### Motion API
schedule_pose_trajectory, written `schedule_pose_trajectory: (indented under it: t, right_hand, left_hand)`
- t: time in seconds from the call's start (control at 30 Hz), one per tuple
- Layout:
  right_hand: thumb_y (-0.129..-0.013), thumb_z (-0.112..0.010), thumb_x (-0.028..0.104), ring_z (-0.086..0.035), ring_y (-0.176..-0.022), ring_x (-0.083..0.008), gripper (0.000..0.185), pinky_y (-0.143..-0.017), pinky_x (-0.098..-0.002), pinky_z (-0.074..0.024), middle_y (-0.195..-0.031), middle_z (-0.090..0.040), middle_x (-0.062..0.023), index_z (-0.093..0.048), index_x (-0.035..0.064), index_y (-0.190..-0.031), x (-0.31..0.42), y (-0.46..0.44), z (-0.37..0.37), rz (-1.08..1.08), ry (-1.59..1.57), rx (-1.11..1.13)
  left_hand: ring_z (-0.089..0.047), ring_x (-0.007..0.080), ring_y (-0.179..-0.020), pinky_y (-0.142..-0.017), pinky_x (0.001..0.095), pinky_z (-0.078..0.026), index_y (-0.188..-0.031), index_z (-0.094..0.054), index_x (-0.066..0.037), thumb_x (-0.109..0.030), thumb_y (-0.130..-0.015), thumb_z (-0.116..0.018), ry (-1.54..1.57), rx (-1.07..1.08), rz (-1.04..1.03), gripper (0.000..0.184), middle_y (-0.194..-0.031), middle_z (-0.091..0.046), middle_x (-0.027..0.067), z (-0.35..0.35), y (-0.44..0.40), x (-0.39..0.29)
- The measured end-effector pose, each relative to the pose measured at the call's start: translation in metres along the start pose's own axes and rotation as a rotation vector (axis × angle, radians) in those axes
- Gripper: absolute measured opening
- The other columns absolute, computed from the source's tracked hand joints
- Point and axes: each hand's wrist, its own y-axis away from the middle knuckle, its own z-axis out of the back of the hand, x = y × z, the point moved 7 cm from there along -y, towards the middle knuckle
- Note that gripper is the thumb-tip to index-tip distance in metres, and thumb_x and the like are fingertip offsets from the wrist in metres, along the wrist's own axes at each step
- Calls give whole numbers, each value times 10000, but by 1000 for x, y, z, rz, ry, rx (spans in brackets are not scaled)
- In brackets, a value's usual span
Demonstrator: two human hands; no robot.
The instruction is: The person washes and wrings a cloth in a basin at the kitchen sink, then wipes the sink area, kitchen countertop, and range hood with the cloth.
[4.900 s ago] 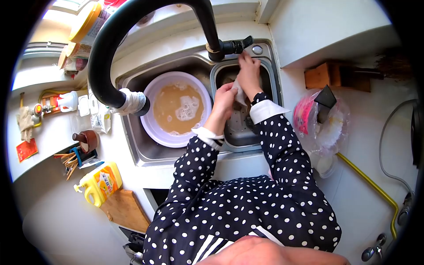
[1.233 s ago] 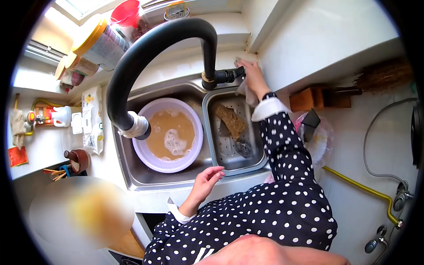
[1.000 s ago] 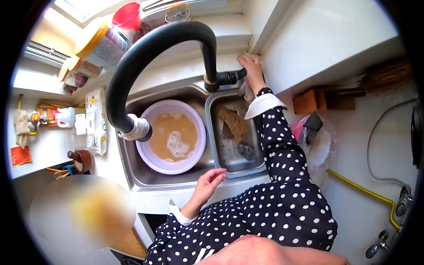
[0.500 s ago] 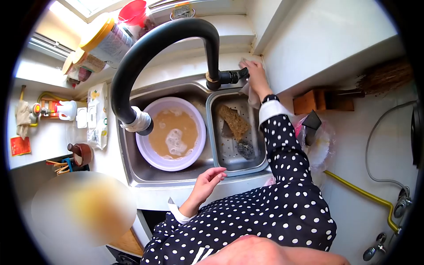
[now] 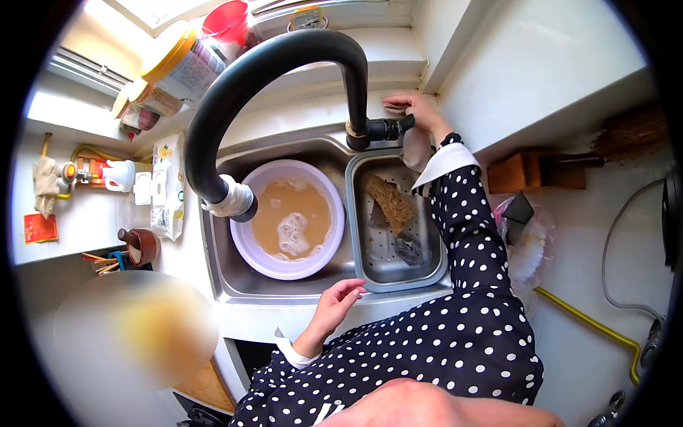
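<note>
My right hand [image 5: 421,114] is behind the black faucet lever [image 5: 400,128], at the back corner of the sink. Its fingers press a greyish cloth [image 5: 417,151] onto the ledge, and part of the cloth hangs toward the drainer. My left hand [image 5: 334,306] hovers over the sink's front rim, empty, with fingers loosely apart. In the left basin sits a lavender tub [image 5: 240,240] of cloudy brown water with foam. A grey-rimmed drainer basket [image 5: 353,235] on the right holds a brown fibrous scrubber [image 5: 391,203] and a dark steel-wool pad [image 5: 408,249].
The curved black faucet [image 5: 249,60] arches over the tub, its spout wrapped in white. Jars [image 5: 188,67] and a red container [image 5: 224,20] line the windowsill. A wipes pack [image 5: 168,186] lies left; a wooden block [image 5: 523,172] is at right.
The view has shifted slightly, so the scene sits further right. My right hand has turned at the ledge behind the lever, still with the cloth. My left hand stays near the rim.
</note>
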Motion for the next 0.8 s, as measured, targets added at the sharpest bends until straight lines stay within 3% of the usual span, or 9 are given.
schedule_pose_trajectory:
  t: [0.1,0.23,0.27,0.37,0.4,0.53,0.67,0.77,0.8]
  right_hand:
    - [-594,-326,-140,-488,-1147,-173,620,-992,-275,-355,-1127,-584,-95,-556,-7,-1153,43,-9,-9,-130,-4,88]
    - [-695,-486,-114,-529,-1028,-149,545,-787,-264,-460,-1162,-581,-75,-545,72,-1204,65,-46,-32,-24,95,323]
    - [-737,-570,-54,-560,-930,-134,414,-720,-258,-470,-1053,-629,-57,-601,72,-1130,49,-54,-41,-70,245,353]
    - [-735,-612,-34,-592,-825,-132,304,-696,-266,-470,-913,-664,-55,-657,56,-1021,14,-56,-53,-257,210,476]
    - [-734,-640,-14,-605,-741,-131,211,-693,-270,-464,-833,-678,-55,-694,61,-925,15,-55,-49,-155,273,437]
    - [-728,-655,9,-620,-767,-124,219,-695,-262,-465,-839,-687,-52,-706,102,-919,36,-38,-34,-39,516,449]
    - [-721,-635,-25,-565,-819,-193,257,-754,-284,-448,-859,-591,-64,-704,105,-931,12,-29,0,-303,559,451]
    - [-737,-662,18,-594,-775,-135,247,-723,-269,-454,-853,-660,-67,-705,132,-951,15,-40,-21,-189,458,404]
    - [-747,-660,28,-556,-831,-141,251,-759,-268,-432,-869,-607,-59,-702,136,-970,18,-40,-27,-135,414,378]
  left_hand:
    - [-545,101,-917,-834,231,-430,-1147,-542,3,-123,-901,-531,25,-28,23,277,-983,-615,49,7,0,7]
    - [-549,92,-898,-816,231,-436,-1136,-549,-16,-125,-903,-534,29,-22,55,258,-974,-610,36,6,-2,14]
    - [-549,93,-900,-817,232,-436,-1136,-549,-16,-125,-903,-535,21,-22,63,258,-972,-610,36,7,-3,16]
    - [-548,95,-901,-819,234,-437,-1137,-550,-19,-128,-901,-538,14,-38,80,261,-971,-611,34,11,-5,17]
    - [-548,95,-901,-819,234,-437,-1138,-551,-20,-129,-900,-540,17,-46,82,262,-971,-611,33,13,-6,17]
    - [-544,100,-909,-833,236,-432,-1141,-549,-14,-118,-902,-528,23,-63,56,262,-975,-613,44,21,-6,8]
    - [-545,99,-910,-833,237,-433,-1141,-549,-12,-117,-900,-528,21,-111,35,264,-978,-613,45,35,2,1]
    - [-546,99,-911,-835,236,-433,-1141,-548,-9,-116,-900,-528,27,-115,47,265,-980,-615,48,38,2,13]
    - [-547,98,-912,-835,236,-433,-1142,-547,-8,-116,-900,-528,22,-102,60,266,-981,-616,49,35,0,15]
